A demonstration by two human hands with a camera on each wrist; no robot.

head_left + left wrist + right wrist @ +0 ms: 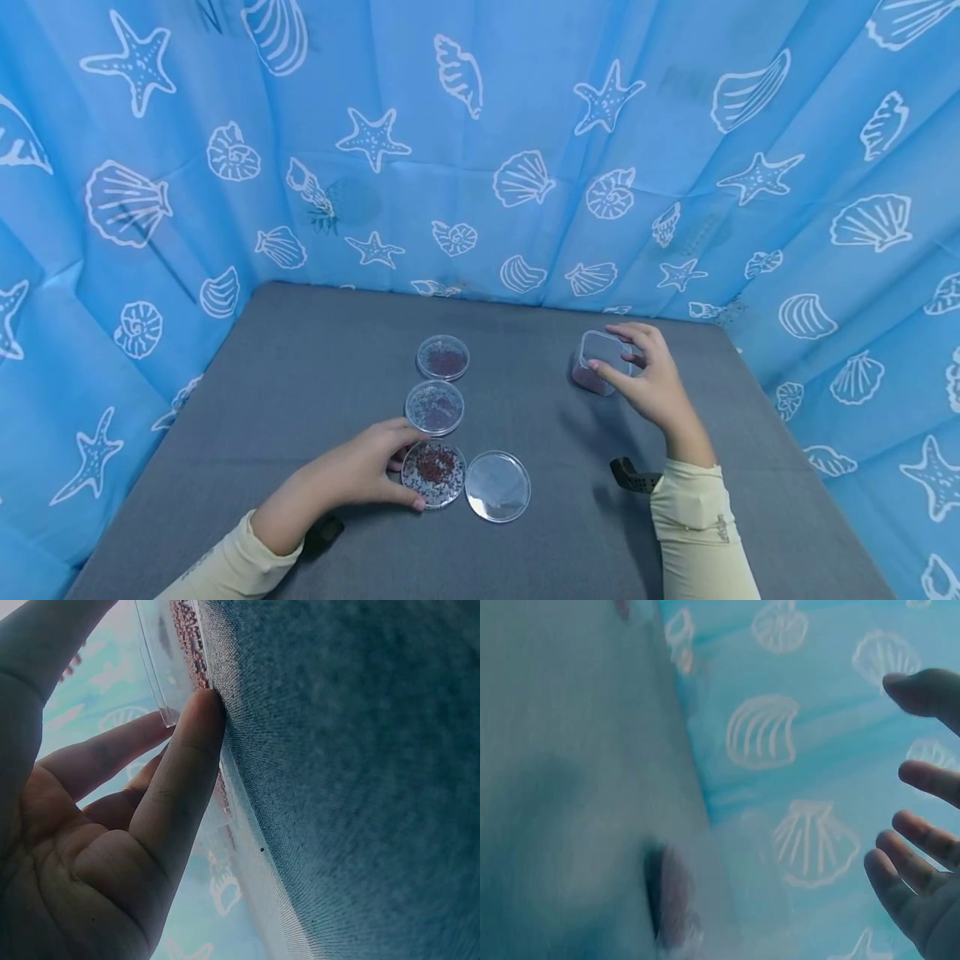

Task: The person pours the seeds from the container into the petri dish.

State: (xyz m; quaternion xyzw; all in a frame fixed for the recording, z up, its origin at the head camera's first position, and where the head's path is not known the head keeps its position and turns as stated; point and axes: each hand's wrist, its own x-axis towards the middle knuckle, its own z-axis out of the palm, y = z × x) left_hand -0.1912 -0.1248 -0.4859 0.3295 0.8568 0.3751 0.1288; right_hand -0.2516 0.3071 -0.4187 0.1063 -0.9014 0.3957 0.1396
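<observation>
My left hand (363,468) holds the rim of a petri dish (435,475) of reddish-brown granules, fingertips at one side and thumb at the near edge. In the left wrist view, the dish (159,664) appears edge-on between the fingertips. Over at the right, my right hand (660,387) is by a clear plastic box (592,358) with dark red contents low inside. The right wrist view shows that hand (926,847) with fingers spread, apart from the box (676,896), which is blurred. Next to the held dish lies a clear round dish or lid (498,486).
Two more petri dishes stand in a line behind the held one: a middle dish (435,408) and a far dish (443,358), both with dark reddish contents. A grey cloth covers the table (337,358). Blue shell-patterned curtains (480,167) enclose the back and sides.
</observation>
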